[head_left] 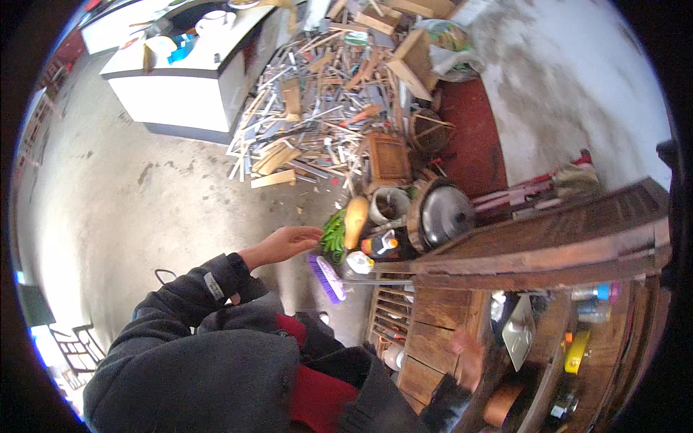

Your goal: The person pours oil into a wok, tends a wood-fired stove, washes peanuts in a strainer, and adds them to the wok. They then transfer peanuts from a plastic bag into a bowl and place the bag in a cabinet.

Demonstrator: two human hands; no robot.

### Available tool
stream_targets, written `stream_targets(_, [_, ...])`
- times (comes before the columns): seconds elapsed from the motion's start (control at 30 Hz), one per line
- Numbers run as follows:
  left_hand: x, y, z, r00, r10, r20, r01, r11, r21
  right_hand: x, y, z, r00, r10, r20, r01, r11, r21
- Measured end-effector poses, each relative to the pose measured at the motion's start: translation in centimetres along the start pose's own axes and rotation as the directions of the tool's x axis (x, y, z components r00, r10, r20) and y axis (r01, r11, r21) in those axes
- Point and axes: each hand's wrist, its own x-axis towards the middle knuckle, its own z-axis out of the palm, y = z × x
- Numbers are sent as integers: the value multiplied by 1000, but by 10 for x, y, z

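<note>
My left hand (284, 244) reaches out over the floor with its fingers stretched, holding nothing visible. Just past its fingertips are green leafy vegetables (333, 234) and a tan, long squash (355, 222). Below the hand in the picture is a purple and white broom head (328, 278). At the right, my right hand (469, 355) is smeared by motion in front of a wooden cabinet (437, 310); its fingers cannot be made out. Near that hand, a pale flat panel (520, 333) and a copper-brown rounded thing (502, 404) sit in the cabinet.
An open wooden cabinet door (548, 242) juts across the right side. Beside it stand a lidded metal pot (446, 213), a bucket (390, 205), a dark bottle (380, 244) and a white jug (359, 262). Scrap wood (310, 108) heaps behind. A white counter (173, 97) stands far left.
</note>
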Motion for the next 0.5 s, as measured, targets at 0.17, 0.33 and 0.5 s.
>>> stream_targets(0.17, [-36, -11, -56, 992, -54, -111, 49, 998, -50, 1, 70, 150, 868, 391, 306, -295, 902, -315])
stream_targets(0.33, [-71, -2, -101, 962, -93, -256, 53, 986, -158, 104, 32, 326, 874, 98, 477, 103, 920, -377])
stream_targets(0.5, [-98, 1, -142, 884, -152, -442, 26, 960, -278, 211, -79, 444, 836, -118, 536, 188, 979, -78])
